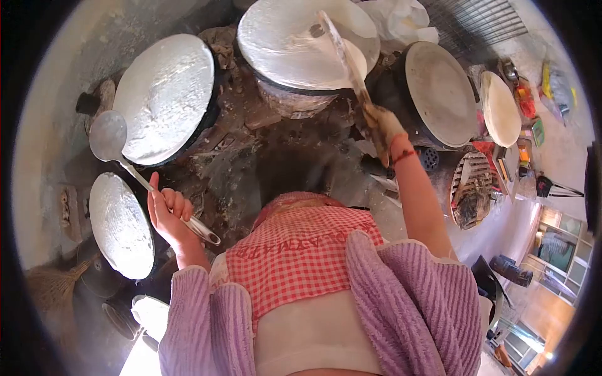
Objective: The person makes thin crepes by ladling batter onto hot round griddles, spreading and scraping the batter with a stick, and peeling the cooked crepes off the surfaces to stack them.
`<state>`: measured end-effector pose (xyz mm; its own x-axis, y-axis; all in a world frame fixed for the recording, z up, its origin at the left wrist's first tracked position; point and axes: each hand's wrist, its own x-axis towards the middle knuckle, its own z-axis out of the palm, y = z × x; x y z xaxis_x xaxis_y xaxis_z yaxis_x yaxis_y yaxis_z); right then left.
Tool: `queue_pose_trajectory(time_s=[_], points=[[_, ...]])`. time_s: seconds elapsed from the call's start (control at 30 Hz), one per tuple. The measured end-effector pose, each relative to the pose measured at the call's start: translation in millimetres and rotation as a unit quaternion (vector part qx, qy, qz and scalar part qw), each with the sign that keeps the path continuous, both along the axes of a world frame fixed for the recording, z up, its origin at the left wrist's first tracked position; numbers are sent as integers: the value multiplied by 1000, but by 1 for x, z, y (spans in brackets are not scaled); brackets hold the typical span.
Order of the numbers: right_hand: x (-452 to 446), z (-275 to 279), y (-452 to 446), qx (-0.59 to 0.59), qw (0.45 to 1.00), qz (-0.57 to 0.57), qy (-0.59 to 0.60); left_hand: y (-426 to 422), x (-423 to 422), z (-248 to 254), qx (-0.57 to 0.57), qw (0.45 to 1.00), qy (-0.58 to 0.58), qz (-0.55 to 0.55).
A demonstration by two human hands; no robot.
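My left hand (168, 213) is closed around the handle of a metal ladle (108, 136). The ladle's bowl hangs by the edge of a round griddle (166, 97) coated in white batter. In my right hand (384, 125) is a long flat wooden stick (348, 59), its far end over the middle griddle's white sheet (282, 50). That sheet looks partly lifted or folded near the stick, and I cannot tell whether the stick touches it. A smaller white-coated griddle (122, 225) sits below the ladle, close to my left hand.
At right stands a bare pale griddle (441, 94), with pale round flatbreads (500, 109) beyond it. A slatted round thing (471, 188) lies near my right forearm. A wire rack (476, 22) is at the back, a straw broom (59, 285) at lower left.
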<state>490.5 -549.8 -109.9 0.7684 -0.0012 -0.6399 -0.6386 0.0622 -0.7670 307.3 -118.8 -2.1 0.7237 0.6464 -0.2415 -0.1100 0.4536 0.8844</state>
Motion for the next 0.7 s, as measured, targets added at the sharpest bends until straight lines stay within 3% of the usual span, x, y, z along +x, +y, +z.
queue_pose_trajectory(time_s=[0.07,0.13,0.17,0.27,0.33,0.4,0.5,0.57,0.7], points=[[55,-44,-38,-160,985,42,-49,-19,7,7,14,1000,-4,-2],[68,-11,-24,-237,968,52,-64,-37,10,13,27,1000,-5,-11],[63,5,-17,-380,901,107,-181,-47,13,16,28,999,-7,-18],[-12,13,-4,-458,820,196,-282,-76,25,31,28,999,-18,-17],[-58,8,-13,-442,838,283,-152,-91,27,37,28,999,-19,-13],[-63,-21,-40,-424,880,165,-140,-103,28,38,37,999,-5,-13],[12,-29,-68,-374,910,110,-142,-118,33,33,28,999,5,-26],[60,-5,-58,-346,914,111,-182,-127,41,31,18,999,5,-38],[121,-17,-35,-245,948,169,-109,-138,46,37,11,999,21,-40]])
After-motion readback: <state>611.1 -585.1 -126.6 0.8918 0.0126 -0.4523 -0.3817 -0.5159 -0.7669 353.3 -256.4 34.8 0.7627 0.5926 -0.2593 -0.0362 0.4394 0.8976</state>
